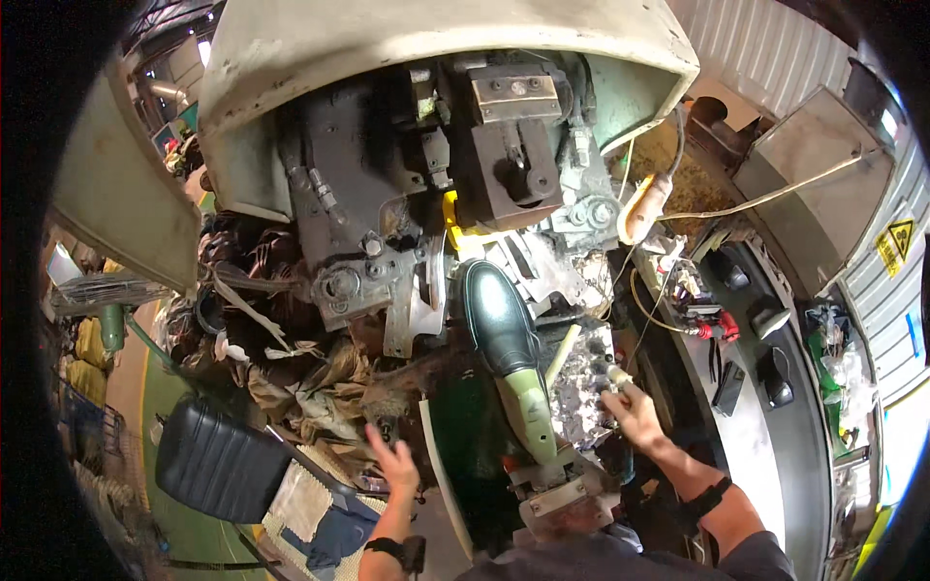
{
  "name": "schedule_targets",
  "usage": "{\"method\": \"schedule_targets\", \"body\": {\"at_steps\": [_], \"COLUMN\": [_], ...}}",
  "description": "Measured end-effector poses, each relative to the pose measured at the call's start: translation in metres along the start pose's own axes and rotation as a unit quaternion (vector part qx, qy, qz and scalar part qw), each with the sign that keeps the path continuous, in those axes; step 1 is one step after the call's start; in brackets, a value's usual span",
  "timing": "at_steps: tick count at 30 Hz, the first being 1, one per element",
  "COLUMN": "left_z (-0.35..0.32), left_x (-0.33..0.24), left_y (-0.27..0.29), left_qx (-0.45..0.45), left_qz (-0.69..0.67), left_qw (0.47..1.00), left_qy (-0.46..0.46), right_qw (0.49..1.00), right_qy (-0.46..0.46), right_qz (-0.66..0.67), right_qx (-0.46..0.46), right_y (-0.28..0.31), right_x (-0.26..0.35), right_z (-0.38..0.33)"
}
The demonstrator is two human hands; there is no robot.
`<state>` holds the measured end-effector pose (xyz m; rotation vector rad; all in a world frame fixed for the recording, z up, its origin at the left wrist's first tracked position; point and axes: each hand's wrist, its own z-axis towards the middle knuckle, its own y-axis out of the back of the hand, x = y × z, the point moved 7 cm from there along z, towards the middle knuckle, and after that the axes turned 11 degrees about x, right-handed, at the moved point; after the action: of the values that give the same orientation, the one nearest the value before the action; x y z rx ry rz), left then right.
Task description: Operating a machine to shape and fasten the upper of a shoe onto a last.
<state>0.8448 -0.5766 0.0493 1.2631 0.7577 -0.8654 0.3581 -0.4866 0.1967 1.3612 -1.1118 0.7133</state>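
Observation:
A black leather shoe upper is stretched over a green shoe last. It sits in the middle of a toe-shaping machine, toe pointing away from me toward the metal jaws. The last's heel end rests above a metal support close to my body. My right hand is to the right of the last, its fingers closed around what looks like a short pale handle; the fingers partly hide it. To the left of the last, my left hand is raised with fingers apart, slightly blurred, and holds nothing.
A pale stick-like bar stands beside the shoe. Cream machine covers overhang the jaws. On the right, a conveyor carries black shoe pieces. A black padded chair and crumpled brown material lie left. A cable-hung switch dangles right.

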Motion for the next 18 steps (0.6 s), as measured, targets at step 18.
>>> {"method": "schedule_targets", "body": {"at_steps": [18], "left_z": [0.002], "left_x": [-0.328], "left_y": [-0.066], "left_qx": [0.121], "left_qz": [-0.174], "left_qw": [0.97], "left_qy": [-0.119], "right_qw": [0.973], "right_qy": [0.061], "right_qz": [-0.222], "right_qx": [0.025], "right_y": [-0.014], "right_x": [0.045], "right_z": [0.009]}}
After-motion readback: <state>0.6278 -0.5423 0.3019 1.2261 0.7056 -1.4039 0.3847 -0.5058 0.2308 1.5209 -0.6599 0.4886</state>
